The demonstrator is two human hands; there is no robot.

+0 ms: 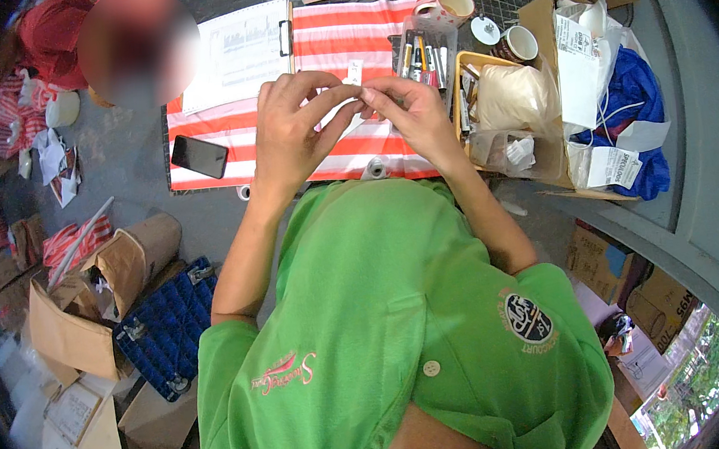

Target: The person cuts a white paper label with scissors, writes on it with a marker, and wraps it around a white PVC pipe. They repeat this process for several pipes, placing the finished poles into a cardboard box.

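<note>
The person's two hands meet over a red-and-white striped cloth [374,15]; the left hand [307,124] is partly curled, its forefinger and thumb reaching toward the fingertips of the right hand [413,108], which is also half folded, thumb and forefinger drawn in close; the fingertips of both meet or nearly meet, just beside a small white label [354,70] that shows beyond them, above the cloth's middle; the fingers cover the spot, so I cannot tell whether either hand has firm hold of it.

A clipboard [285,39] with a printed sheet [233,57] lies beyond the left hand, partly on the cloth; a black smartphone [200,157] lies on the stripes to the left of that hand's wrist; two white rolls, one of them [374,168] between the forearms, sit at the cloth's near edge.

To the right of the right hand stand a clear plastic container [402,32] of pens and markers [439,63], a patterned mug [453,6] tilted behind it, and a yellow basket [460,111] holding a cream-coloured bag [513,95]; a paper cup [519,43] leans near the basket; farther right, blue plastic sheeting [633,85] fills part of a cardboard box [538,30].
</note>
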